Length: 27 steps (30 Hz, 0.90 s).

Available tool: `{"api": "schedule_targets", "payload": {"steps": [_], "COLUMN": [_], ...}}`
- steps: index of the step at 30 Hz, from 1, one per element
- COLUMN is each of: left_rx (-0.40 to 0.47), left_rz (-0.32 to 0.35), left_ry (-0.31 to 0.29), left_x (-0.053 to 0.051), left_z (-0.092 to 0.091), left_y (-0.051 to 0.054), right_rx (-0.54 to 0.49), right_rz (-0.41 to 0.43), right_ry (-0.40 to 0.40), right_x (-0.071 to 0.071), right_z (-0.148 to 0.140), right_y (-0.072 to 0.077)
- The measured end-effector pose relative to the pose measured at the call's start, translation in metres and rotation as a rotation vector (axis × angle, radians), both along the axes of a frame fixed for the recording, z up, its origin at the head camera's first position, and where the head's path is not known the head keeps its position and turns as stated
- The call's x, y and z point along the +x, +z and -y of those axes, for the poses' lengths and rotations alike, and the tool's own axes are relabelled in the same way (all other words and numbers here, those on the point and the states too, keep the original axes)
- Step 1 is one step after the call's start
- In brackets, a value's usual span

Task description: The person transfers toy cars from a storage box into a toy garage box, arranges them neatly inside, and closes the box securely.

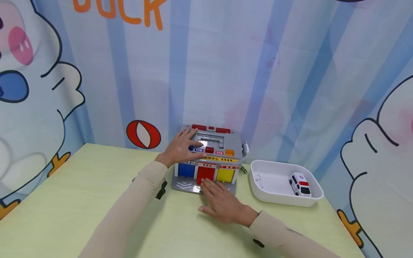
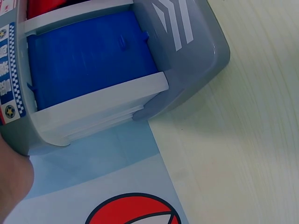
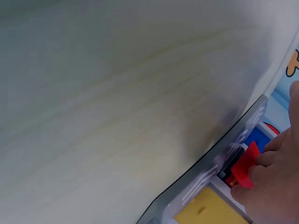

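Note:
A grey toy rescue-station garage (image 1: pixel 211 156) with a blue door (image 2: pixel 93 56), a red door (image 1: pixel 205 173) and a yellow door (image 1: pixel 226 175) stands at the table's back. My left hand (image 1: pixel 180 149) rests on its roof at the left, fingers spread over the top and thumb across the front edge. With its fingertips, my right hand (image 1: pixel 225 206) touches the red door. In the right wrist view, that red door (image 3: pixel 245 165) tilts outward, and a dark and red thing (image 3: pixel 231 165) shows partly behind it. The blue and yellow doors are down.
A white plastic bin (image 1: pixel 269 175) stands right of the garage with a white and red toy ambulance (image 1: pixel 300 184) inside. A grey handset (image 1: pixel 245 150) with a coiled cord is on the garage's right side. A printed curtain (image 1: pixel 219 71) hangs behind the pale table (image 1: pixel 96 186).

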<state>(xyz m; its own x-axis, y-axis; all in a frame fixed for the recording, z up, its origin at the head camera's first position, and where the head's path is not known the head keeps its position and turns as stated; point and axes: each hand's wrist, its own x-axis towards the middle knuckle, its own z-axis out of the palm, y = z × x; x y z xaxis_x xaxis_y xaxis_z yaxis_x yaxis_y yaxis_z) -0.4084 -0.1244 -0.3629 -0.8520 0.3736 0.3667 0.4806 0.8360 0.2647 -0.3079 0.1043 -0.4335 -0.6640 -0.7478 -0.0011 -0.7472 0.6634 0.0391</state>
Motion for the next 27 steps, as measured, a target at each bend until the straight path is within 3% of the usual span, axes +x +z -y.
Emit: {"api": "schedule_targets", "payload": {"steps": [6, 19, 27], "left_rx": [0.01, 0.028, 0.025], "left_rz": [0.009, 0.018, 0.03], "left_ry": [-0.006, -0.016, -0.009], "left_x": [0.0, 0.0, 0.001], "left_z": [-0.002, 0.001, 0.001], "left_y": [0.001, 0.001, 0.0], "right_rx": [0.031, 0.051, 0.078], "right_rz": [-0.032, -0.047, -0.103], "right_ry": [-0.014, -0.001, 0.005], "right_x": [-0.008, -0.013, -0.015], "right_z": [0.0, 0.004, 0.008], "right_y": [-0.002, -0.005, -0.007]}}
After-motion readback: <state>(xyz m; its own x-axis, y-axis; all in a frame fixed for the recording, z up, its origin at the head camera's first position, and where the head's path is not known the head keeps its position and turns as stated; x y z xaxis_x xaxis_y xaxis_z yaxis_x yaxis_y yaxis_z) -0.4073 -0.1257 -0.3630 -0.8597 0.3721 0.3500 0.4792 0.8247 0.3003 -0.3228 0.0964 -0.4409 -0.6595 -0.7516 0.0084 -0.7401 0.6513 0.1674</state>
